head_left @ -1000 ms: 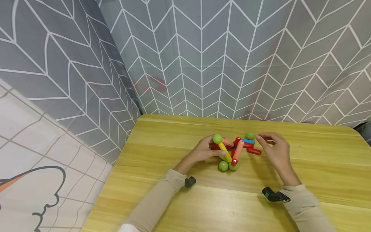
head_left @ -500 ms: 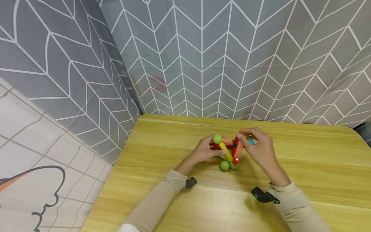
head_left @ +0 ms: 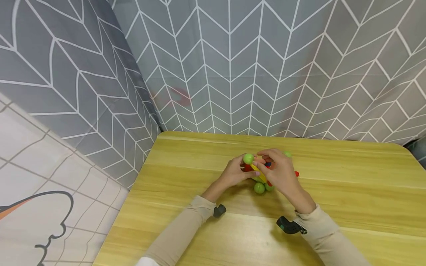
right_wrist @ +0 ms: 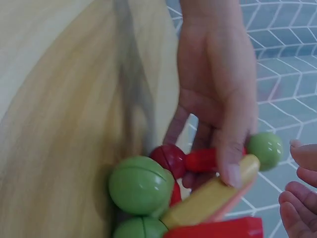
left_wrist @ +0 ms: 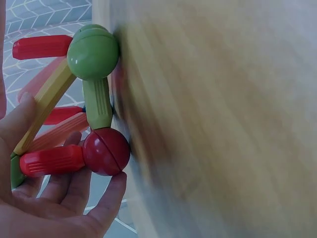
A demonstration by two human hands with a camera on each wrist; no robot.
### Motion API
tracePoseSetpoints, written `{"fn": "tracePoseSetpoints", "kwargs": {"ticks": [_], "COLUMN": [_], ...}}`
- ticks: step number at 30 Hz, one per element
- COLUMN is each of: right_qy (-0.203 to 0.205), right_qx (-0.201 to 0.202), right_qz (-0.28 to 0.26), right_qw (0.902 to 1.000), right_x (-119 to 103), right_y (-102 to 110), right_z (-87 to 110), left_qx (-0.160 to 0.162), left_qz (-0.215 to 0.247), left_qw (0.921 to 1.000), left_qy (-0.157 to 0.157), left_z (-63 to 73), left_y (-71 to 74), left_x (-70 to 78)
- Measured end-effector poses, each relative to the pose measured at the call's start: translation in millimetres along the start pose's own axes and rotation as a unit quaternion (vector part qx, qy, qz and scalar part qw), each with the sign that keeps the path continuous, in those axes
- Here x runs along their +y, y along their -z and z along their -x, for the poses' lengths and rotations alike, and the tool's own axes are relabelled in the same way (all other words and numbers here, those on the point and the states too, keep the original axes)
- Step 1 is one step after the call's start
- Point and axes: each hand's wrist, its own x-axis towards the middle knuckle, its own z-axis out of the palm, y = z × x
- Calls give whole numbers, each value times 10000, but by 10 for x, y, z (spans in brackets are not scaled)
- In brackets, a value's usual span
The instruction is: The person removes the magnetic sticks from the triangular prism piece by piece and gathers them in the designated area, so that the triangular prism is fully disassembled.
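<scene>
My left hand (head_left: 234, 171) grips a toy frame of magnetic building rods and balls on the table. In the left wrist view its fingers curl about a red rod (left_wrist: 52, 161) ending in a dark red ball (left_wrist: 106, 151), and the thumb rests on a yellow rod (left_wrist: 47, 104). A green ball (head_left: 248, 159) tops the frame; green balls (right_wrist: 141, 186) also sit at its base. My right hand (head_left: 277, 171) is over the frame's right side, fingers loosely bent. In the right wrist view those fingertips (right_wrist: 295, 144) stand apart from the top ball, holding nothing.
Behind the right hand a loose green ball (head_left: 287, 153) shows, and the end of a red piece (head_left: 297, 173) sticks out beside it. The wooden table (head_left: 359, 177) meets a grey patterned curtain (head_left: 246, 74) at its back edge.
My right hand has moved left from beside the loose pieces to over the frame, covering its upright red and orange rods. The left hand keeps its grip in about the same spot.
</scene>
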Motion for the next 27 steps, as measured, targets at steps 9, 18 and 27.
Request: {"fn": "tracePoseSetpoints", "kwargs": {"ticks": [9,18,27], "right_qy": [49,-39,378], "right_qx": [-524,-798,-808], "right_qz": [-21,392,958], "right_qw": [9986,9960,9914], "right_x": [-18,-64,-65], "right_y": [-143,-227,-256], "right_z": [-63,-94,-81], "left_qx": [187,174,-167], "left_qz": [-289,-694,-348], "left_qw": [9994,9974,9992], "left_qy": [29,119,-107], "left_z": [-8,-4,21], "left_y": [-15,-46,-29], "left_x": [-4,14,0]}}
